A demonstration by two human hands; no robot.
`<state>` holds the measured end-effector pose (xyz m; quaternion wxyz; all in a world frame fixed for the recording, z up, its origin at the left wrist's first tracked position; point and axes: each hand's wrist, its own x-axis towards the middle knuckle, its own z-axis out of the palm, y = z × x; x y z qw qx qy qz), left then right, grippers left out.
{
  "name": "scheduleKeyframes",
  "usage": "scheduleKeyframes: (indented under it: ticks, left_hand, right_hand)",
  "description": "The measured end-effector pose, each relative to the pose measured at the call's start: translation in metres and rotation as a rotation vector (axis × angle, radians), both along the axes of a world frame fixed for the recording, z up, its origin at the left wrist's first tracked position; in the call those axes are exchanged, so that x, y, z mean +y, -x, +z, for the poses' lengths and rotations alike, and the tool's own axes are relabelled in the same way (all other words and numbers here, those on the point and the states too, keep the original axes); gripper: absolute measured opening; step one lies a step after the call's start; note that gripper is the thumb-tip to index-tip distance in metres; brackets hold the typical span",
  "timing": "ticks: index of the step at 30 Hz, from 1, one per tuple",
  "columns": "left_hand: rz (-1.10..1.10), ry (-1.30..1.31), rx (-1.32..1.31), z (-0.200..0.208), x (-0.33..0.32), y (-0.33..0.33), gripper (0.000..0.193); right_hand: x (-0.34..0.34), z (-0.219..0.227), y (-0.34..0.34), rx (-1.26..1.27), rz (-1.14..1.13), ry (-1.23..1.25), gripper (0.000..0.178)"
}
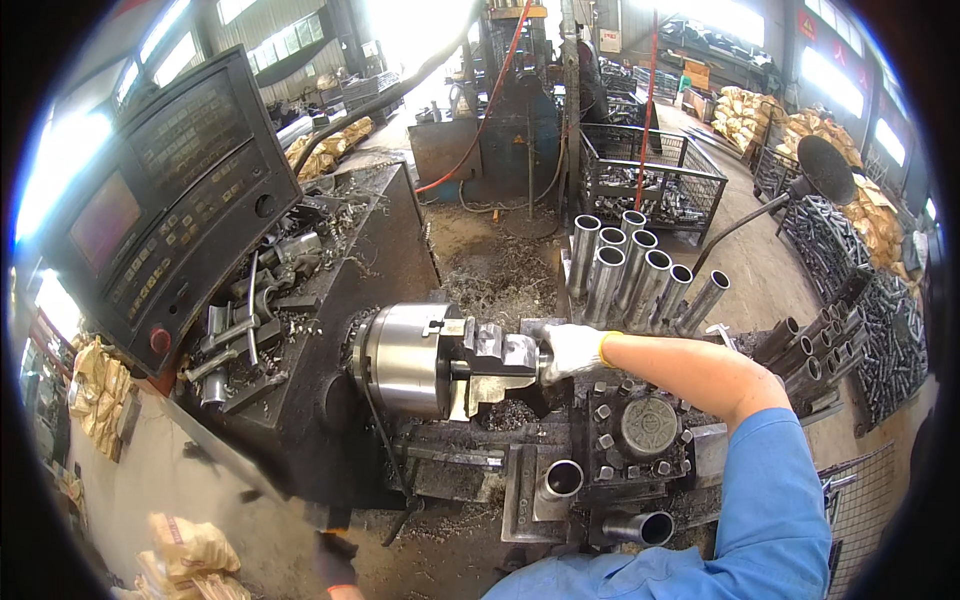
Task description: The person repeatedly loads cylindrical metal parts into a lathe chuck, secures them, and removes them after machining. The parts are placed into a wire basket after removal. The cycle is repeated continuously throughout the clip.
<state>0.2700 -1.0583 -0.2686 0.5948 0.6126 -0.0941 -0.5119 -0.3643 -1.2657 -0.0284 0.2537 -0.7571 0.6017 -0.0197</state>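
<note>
My right hand, in a white glove with a yellow cuff, reaches in from the right to the lathe. Its fingers are closed round the end of a shiny metal part beside the stepped chuck jaws. The glove hides most of that part. The jaws stand out from a large silver chuck. Low in the picture, my left hand is in a dark glove with an orange cuff, apart from the chuck. A dark thing with an orange edge lies at its fingertips; whether I hold it cannot be told.
A bolted tool post sits under my right forearm. One short tube stands upright nearby, another lies down. Several steel tubes stand beyond my hand. At left are a control panel and a chip-strewn ledge with tools.
</note>
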Motion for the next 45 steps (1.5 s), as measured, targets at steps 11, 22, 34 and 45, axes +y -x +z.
scheduleKeyframes:
  ticks: [11, 22, 34, 45]
  left_hand:
    - [0.113, 0.436, -1.53, 0.203, 0.003, 0.085, 0.044]
    - [-0.273, -0.169, -2.015, 0.415, -0.275, 0.069, 0.084]
    - [-0.783, 0.747, -1.176, 0.189, 0.047, 0.225, 0.038]
    - [-1.079, -0.298, -0.921, 0.058, 0.316, 0.219, 0.051]
  right_hand:
    - [0.237, 0.101, 0.02, -0.547, -0.629, 0.497, 0.052]
    - [0.393, 0.053, 0.014, -0.672, -0.817, 0.635, 0.05]
    - [0.454, -0.013, 0.036, -0.887, -0.831, 0.344, 0.061]
    - [0.374, -0.058, -0.004, -0.379, -0.417, 0.199, 0.043]
